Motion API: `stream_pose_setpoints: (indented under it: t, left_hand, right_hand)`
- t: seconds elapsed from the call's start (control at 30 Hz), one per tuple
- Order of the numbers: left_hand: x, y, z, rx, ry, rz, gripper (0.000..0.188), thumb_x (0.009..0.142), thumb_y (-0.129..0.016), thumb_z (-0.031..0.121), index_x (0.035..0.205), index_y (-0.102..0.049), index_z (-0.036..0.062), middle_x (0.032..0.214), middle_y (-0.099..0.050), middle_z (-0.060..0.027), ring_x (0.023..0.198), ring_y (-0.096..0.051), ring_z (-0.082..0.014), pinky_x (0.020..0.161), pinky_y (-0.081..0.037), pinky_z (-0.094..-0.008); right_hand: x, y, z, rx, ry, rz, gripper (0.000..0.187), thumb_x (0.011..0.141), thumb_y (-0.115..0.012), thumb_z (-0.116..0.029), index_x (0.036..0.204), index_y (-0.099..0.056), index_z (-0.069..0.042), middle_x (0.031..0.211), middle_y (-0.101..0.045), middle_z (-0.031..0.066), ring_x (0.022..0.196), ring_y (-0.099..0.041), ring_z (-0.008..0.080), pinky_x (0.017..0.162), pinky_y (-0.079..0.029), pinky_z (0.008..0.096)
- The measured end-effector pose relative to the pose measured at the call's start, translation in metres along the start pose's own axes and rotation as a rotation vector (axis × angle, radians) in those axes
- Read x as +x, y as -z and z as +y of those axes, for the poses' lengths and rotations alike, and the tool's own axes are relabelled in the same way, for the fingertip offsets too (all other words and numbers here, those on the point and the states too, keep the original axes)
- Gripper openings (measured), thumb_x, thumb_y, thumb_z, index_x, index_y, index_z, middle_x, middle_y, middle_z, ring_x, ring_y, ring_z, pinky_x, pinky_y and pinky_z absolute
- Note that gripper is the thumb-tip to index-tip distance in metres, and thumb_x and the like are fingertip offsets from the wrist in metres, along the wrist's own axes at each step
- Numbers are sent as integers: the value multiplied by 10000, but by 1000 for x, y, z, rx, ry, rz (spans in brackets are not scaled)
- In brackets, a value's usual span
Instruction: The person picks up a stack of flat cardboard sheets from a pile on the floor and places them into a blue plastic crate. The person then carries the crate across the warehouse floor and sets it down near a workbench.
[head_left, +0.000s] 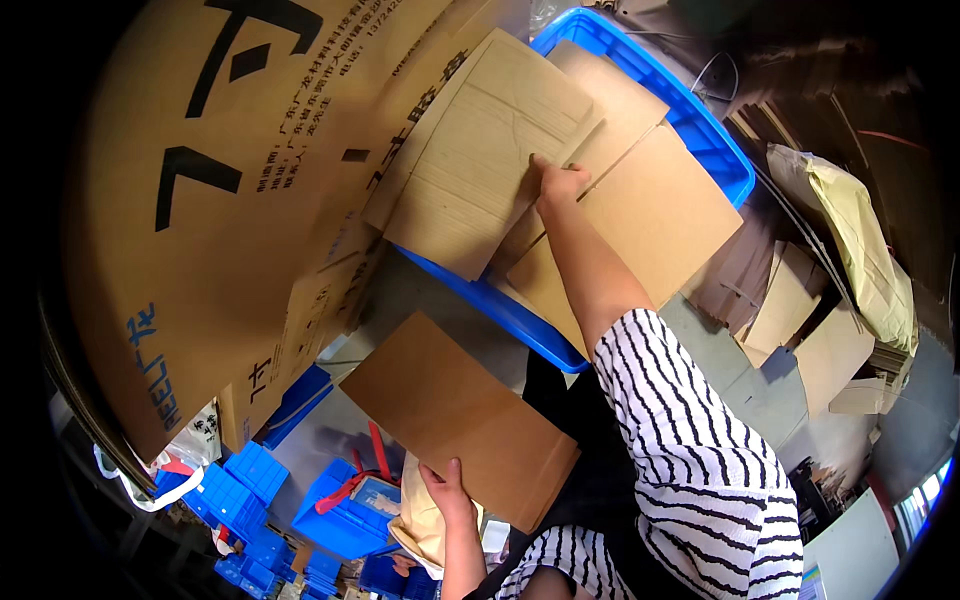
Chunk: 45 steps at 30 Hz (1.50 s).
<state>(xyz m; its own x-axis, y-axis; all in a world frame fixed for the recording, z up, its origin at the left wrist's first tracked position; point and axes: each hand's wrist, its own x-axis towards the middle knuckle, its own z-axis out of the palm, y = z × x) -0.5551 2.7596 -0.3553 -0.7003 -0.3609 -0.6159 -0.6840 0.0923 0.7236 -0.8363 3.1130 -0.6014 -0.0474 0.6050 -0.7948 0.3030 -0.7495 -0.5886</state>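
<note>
My left hand is closed on the lower edge of a rectangular brown cardboard sheet, its thumb on the top face and the other fingers partly hidden. My right hand reaches far forward and grips the right edge of a creased, lighter cardboard piece. That piece lies tilted across a large blue plastic bin, overlapping its left side. Under and beside it, more flat cardboard rests on the bin and hides most of its inside.
A huge printed carton rises on the left. Small blue bins and a blue box with a red handle stand at lower left. On the right, cardboard pieces and a yellowish sack lie on or near the grey floor.
</note>
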Motion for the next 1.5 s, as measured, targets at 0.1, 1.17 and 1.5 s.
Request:
stream_pose_setpoints:
  t: [0.1,1.17,1.5]
  left_hand:
    - [0,-3,-3,27,5,-15,468,854,-579,-34,1280,-392,16,1249,-494,-95,1136,-482,-203,989,-365,-320]
    - [1,6,37,37,-52,-107,467,869,-583,-1,1295,-394,5,1246,-507,-100,1141,-488,-208,999,-359,-320]
    - [2,9,16,146,-85,-168,479,874,-585,-2,1308,-388,50,1234,-517,-107,1090,-523,-224,943,-431,-355]
  right_hand:
    - [9,13,-11,120,-28,-171,503,754,-761,-90,1135,-436,-44,1104,-548,112,993,-551,261,813,-483,391]
    - [-79,231,-68,501,302,-321,350,844,-646,-47,1163,-507,-8,1104,-609,116,982,-600,215,847,-495,347]
    - [-26,99,-19,-65,408,334,462,764,-720,-147,1140,-484,-20,911,-641,197,829,-625,343,785,-479,421]
